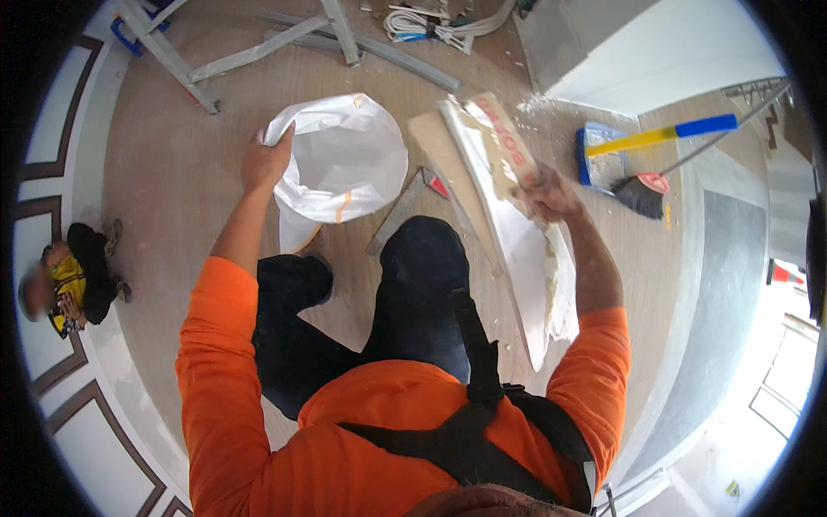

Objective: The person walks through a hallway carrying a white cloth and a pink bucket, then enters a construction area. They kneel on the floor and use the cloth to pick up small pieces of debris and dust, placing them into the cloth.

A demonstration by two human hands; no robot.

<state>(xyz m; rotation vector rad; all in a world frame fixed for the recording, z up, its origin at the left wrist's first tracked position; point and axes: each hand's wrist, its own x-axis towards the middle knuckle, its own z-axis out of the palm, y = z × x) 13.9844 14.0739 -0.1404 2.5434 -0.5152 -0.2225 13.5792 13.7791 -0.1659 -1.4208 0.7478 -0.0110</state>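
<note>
My left hand [268, 161] is closed on the rim of a white woven sack [392, 168], its mouth facing up and gaping wide. In my right hand [551, 195] is a long broken strip of plasterboard [504, 228], held by its edge, with white faces and a ragged crumbling side. A flat beige piece [428, 138] lies against or behind it; whether I hold that too, I cannot tell. The strip stands tilted to the right of the sack, apart from it. On the floor between my knee and the sack lies a flat grey metal tool [398, 211] with a red part.
Ladder legs [340, 34] and metal profiles [396, 60] are at the far left and middle, near coiled white cable [426, 28]. To the right are a blue dustpan [594, 138], a yellow-and-blue handle [659, 138] and a broom [642, 191]. Another person [73, 276] sits by the left wall.
</note>
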